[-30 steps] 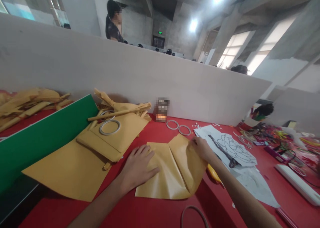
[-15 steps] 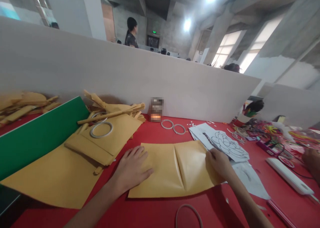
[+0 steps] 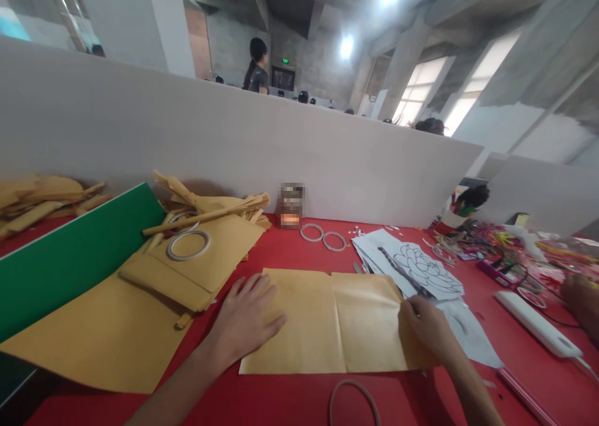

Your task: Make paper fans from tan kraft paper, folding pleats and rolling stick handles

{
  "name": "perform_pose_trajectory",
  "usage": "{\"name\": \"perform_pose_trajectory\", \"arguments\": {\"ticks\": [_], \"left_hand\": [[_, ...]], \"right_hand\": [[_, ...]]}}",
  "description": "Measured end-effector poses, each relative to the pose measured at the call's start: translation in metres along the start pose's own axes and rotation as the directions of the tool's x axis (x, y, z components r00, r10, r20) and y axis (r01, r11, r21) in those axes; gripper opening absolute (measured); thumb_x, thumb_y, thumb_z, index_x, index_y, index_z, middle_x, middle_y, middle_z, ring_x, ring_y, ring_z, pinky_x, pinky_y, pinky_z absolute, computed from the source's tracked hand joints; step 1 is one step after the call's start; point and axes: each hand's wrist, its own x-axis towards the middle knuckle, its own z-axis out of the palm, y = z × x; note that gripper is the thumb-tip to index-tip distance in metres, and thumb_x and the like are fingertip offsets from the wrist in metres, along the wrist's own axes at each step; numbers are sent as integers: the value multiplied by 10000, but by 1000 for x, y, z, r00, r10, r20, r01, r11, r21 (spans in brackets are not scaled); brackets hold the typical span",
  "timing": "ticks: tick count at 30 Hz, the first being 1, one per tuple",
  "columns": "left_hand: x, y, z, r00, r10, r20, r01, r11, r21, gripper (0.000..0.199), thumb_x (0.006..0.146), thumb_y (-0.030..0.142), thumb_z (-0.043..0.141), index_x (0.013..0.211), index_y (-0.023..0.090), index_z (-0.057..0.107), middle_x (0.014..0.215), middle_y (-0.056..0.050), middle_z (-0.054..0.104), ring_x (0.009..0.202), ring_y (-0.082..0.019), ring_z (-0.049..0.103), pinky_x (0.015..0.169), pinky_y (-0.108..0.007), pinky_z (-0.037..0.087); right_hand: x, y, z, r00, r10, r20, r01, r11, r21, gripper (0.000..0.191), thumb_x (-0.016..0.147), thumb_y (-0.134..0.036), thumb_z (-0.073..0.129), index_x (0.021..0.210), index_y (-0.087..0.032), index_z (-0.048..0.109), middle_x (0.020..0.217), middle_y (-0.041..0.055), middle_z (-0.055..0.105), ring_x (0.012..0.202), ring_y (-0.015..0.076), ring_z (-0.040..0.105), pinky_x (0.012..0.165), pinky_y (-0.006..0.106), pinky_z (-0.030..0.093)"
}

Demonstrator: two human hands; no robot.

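Note:
A sheet of yellow-brown kraft paper (image 3: 304, 326) lies in front of me on the red tabletop (image 3: 210, 382), with a crease running down its middle. My left hand (image 3: 248, 320) rests flat on its left part, fingers spread. At the right edge, my right hand (image 3: 428, 323) is closed on the paper, which bends up slightly there. Just beyond that hand, white sheets with a line-drawn flower (image 3: 428, 270) lie with a dark slender object (image 3: 397, 264) across them; its kind is unclear.
Stacked kraft paper (image 3: 234, 239) with a tape roll (image 3: 188, 245) on it stands left, beside a green board (image 3: 84, 251). Two rings (image 3: 334, 241) lie near the white partition (image 3: 350, 170). On the right are a white power strip (image 3: 538, 323), tangled cords and another person's hand (image 3: 578, 295).
My right hand has moved a little to the right and down with the paper's edge. The raised fold has flattened to a crease. My left hand stays in place.

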Motion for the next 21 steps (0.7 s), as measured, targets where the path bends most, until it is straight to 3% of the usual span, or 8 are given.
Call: {"name": "perform_pose_trajectory", "arguments": {"ticks": [5, 8, 11, 15, 18, 21], "left_hand": [[3, 0, -9, 995, 34, -93, -33, 999, 9, 278, 963, 366, 599, 1143, 235, 766, 1536, -133, 627, 1468, -389, 512, 1220, -624, 359], [5, -1, -12, 995, 23, -95, -16, 997, 81, 271, 989, 263, 532, 1064, 197, 784, 1465, -162, 677, 1440, -394, 544, 1230, -629, 341], [5, -4, -5, 995, 71, -65, -67, 996, 50, 380, 988, 178, 483, 1261, 188, 746, 1520, -141, 645, 1450, -346, 548, 1237, -568, 362], [-1, -5, 10, 976, 216, 7, -215, 974, -67, 520, 1048, 175, 425, 1537, 284, 566, 1638, -40, 545, 1527, -252, 476, 1268, -481, 350], [-2, -5, 16, 995, 103, 13, -102, 990, -95, 448, 1103, 349, 437, 1518, 265, 581, 1652, -69, 525, 1520, -288, 483, 1245, -515, 381], [2, -9, 13, 997, -68, -26, 63, 983, -171, 522, 1084, 433, 488, 1567, 236, 516, 1657, -120, 509, 1504, -323, 499, 1228, -555, 400]], "right_hand": [[1, -20, 4, 998, -42, -36, 44, 997, 56, 283, 924, -442, 401, 758, -275, 560, 733, 78, 738, 717, 283, 703, 636, 354, 435], [6, -41, 7, 995, -102, -5, 102, 991, 89, 277, 899, -450, 417, 759, -269, 573, 753, 78, 743, 727, 279, 695, 648, 348, 436], [12, -62, 7, 987, -161, 26, 157, 981, 113, 280, 896, -476, 437, 765, -265, 567, 698, 59, 695, 679, 259, 653, 637, 339, 420], [17, -85, -6, 974, -217, 70, 204, 966, 159, 316, 950, -527, 439, 821, -262, 552, 607, 2, 591, 587, 220, 566, 581, 315, 368], [13, -112, -24, 961, -277, -3, 274, 949, 157, 276, 993, -499, 442, 879, -265, 534, 619, -8, 582, 583, 211, 559, 578, 307, 363], [-2, -153, -45, 911, -397, -111, 406, 912, 67, 191, 1045, -411, 438, 959, -275, 541, 725, 12, 658, 641, 224, 600, 618, 312, 390]]}}
